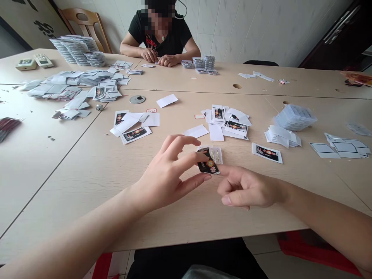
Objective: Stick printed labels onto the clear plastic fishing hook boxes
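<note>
My left hand [168, 174] pinches a small black printed card [208, 162] between thumb and forefinger, just above the wooden table [87, 170]. A clear little bag with earrings [215, 154] sits at the card's upper edge, partly behind it. My right hand [247, 188] is curled, its forefinger tip touching the card's lower right corner. Both hands meet over the near middle of the table.
Loose printed cards [232, 124] and white slips [197, 131] lie beyond my hands. Stacks of packets [286, 124] sit at the right, a big heap [75, 83] at the far left. A person in black [161, 37] works at the far side. A metal disc [137, 99] lies mid-table.
</note>
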Tool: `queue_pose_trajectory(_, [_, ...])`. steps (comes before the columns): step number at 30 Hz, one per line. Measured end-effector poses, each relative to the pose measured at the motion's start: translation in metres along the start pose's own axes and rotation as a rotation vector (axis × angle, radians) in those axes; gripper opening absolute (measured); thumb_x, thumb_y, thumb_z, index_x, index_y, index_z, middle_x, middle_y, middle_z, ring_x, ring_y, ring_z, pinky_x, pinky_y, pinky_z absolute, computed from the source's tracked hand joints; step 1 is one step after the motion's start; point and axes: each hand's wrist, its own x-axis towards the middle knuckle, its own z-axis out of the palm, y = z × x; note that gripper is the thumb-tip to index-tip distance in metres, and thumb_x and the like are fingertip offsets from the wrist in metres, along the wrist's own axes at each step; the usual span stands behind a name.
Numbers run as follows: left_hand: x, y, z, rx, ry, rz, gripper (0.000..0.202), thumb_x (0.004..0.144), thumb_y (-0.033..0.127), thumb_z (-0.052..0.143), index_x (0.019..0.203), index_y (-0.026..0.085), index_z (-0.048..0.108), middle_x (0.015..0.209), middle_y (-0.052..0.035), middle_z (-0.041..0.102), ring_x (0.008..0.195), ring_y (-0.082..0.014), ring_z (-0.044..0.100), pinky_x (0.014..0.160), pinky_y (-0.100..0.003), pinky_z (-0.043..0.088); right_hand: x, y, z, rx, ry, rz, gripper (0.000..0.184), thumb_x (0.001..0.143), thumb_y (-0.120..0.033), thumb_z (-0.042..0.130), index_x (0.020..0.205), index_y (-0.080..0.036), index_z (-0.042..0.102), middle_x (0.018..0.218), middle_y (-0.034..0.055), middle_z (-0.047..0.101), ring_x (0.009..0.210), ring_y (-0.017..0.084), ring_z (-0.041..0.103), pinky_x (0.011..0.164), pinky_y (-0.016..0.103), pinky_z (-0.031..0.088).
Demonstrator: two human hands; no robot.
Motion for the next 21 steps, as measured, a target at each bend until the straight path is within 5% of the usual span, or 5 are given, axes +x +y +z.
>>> queue_pose_trajectory(5, [-0.002,0.004,0.004,0.088,-0.161,-0.073,0.072,0.081,0.031,0.063,0.142,0.023,0.027,0.13,-0.0133,0.043,0.119,-0.0276,0.039,0.094,-0.045,0.044,-0.002,-0.004,-0.009,0.008,0.225,-0.171,0.062,0.086,-0.014,0.051,0.143,-0.023,0.027,0.05,-0.0099,0.04,0.043,0.007,0.031,0.045,0.021,0.027])
queue_pose_trajectory(7, [-0.003,0.005,0.005,0.09,-0.18,-0.11,0.071,0.084,0.026,0.058,0.144,0.023,0.021,0.133,-0.0128,0.04,0.121,-0.0261,0.037,0.096,-0.044,0.042,-0.001,-0.004,-0.017,0.048,0.377,-0.271,0.059,0.087,-0.013,0.048,0.142,-0.024,0.03,0.047,-0.0098,0.04,0.043,0.008,0.029,0.047,0.023,0.026])
queue_pose_trajectory(10, [-0.002,0.005,0.004,0.045,-0.142,-0.179,0.049,0.089,0.024,0.05,0.136,0.018,0.037,0.13,-0.0118,0.043,0.119,-0.0239,0.04,0.098,-0.041,0.039,0.001,0.0,-0.027,0.105,0.547,-0.391,0.043,0.089,-0.015,0.045,0.131,-0.023,0.047,0.044,-0.009,0.036,0.044,0.009,0.026,0.049,0.025,0.024])
queue_pose_trajectory(13, [0.0,0.004,-0.001,-0.095,-0.124,-0.311,0.024,0.093,0.028,0.042,0.11,0.018,0.056,0.117,-0.0082,0.05,0.109,-0.0203,0.047,0.093,-0.036,0.041,0.004,0.006,-0.029,0.048,0.509,-0.432,0.026,0.092,-0.027,0.045,0.109,-0.018,0.064,0.043,-0.007,0.035,0.043,0.009,0.027,0.048,0.026,0.025])
queue_pose_trajectory(21, [0.005,0.007,-0.006,-0.594,-0.329,-0.474,0.043,0.093,0.048,0.037,0.068,0.017,0.055,0.078,-0.0005,0.049,0.071,-0.0123,0.048,0.064,-0.027,0.039,0.005,0.01,-0.008,-0.254,0.249,-0.337,0.034,0.091,-0.047,0.047,0.093,-0.016,0.062,0.052,-0.0046,0.038,0.045,0.008,0.033,0.043,0.023,0.024])
